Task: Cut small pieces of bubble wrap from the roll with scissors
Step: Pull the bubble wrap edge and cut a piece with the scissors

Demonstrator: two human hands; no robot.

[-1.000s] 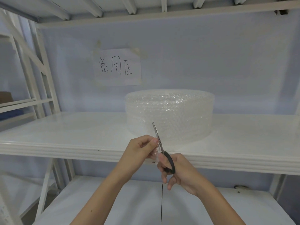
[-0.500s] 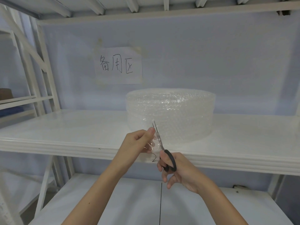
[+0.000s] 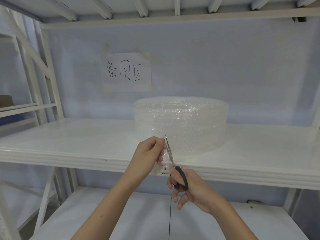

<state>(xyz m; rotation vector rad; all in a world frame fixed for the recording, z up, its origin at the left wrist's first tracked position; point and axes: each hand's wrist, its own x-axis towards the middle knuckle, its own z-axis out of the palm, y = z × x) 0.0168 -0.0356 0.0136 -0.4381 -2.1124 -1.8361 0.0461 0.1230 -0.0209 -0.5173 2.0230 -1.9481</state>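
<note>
Behind the roll [image 3: 181, 123], a paper sign [image 3: 126, 72].

"备用区" on wall sheet [image 3: 126, 72]

Left hand [image 3: 149, 153], right hand [image 3: 188, 186] curled, gripping

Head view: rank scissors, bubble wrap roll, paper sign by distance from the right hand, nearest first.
1. scissors: gripped in the right hand, blades pointing up.
2. bubble wrap roll: on the white shelf, just behind the blades.
3. paper sign: taped to the back wall, up and left.
</note>
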